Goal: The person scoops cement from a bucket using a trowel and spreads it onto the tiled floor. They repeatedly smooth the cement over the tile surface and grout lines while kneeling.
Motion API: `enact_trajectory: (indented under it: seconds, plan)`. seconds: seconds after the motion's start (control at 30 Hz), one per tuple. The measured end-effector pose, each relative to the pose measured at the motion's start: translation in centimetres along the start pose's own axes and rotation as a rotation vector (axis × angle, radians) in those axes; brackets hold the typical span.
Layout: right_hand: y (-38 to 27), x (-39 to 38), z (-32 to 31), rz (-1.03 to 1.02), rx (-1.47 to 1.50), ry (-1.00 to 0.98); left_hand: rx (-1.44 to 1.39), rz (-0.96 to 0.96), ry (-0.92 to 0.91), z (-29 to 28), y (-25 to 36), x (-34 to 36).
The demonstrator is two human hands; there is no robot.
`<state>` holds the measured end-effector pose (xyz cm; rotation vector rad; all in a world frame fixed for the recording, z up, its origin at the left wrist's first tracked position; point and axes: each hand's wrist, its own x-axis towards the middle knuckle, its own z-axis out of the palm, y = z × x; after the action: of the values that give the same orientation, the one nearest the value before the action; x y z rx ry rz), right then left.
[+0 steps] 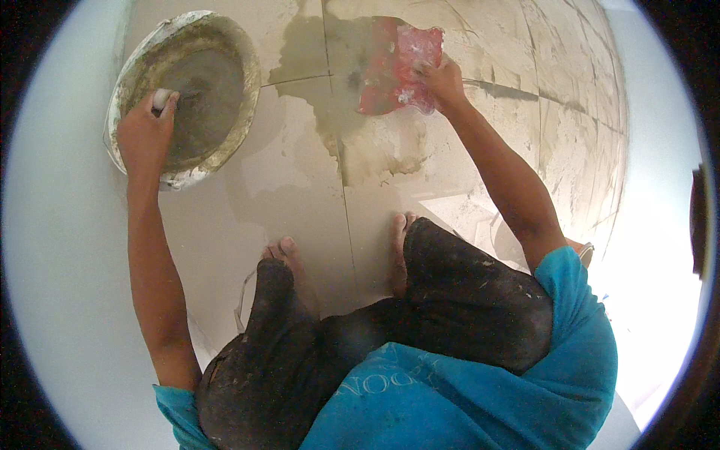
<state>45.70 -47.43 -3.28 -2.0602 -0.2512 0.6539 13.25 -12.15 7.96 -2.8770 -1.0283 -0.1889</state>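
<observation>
Your left hand (145, 139) grips pale rounded handle (160, 98) over crusted white round bucket (251, 67) of grey slurry (214, 94); right hand (444, 82) pinches red flexible sheet (396, 64) over beige tiles (262, 154) (wet smears (319, 45) alongside). Hard leftward tug could tip bucket.

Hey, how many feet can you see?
2. The left foot is below the bucket, to its right; the right foot is below the red sheet. Trousers partly hide both.

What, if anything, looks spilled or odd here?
The grey patch on the tiles, around the red sheet in the right hand: its ragged edges resemble a spill. The bucket looks crusted too.
</observation>
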Motion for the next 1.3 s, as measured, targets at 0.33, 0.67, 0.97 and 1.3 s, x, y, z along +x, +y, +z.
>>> enact_trajectory:
  seconds: [0.33,0.67,0.97,1.3]
  plan:
    - [-2.3,2.4,3.2,-0.118,-0.151,0.046,-0.076,0.025,-0.005,0.5,1.6,1.4]
    - [-6.2,5.1,4.8,-0.175,-0.190,-0.013,-0.192,0.020,-0.091,-1.2,3.7,1.1]
    - [-14.4,-1.2,2.5,-0.879,-0.785,-0.183,-0.085,-0.056,-0.122,-1.0,1.3,1.2]
    - [-1.2,-18.8,-0.7,-1.409,-1.120,-0.892,0.012,-0.034,-0.043,0.7,0.0,2.6]
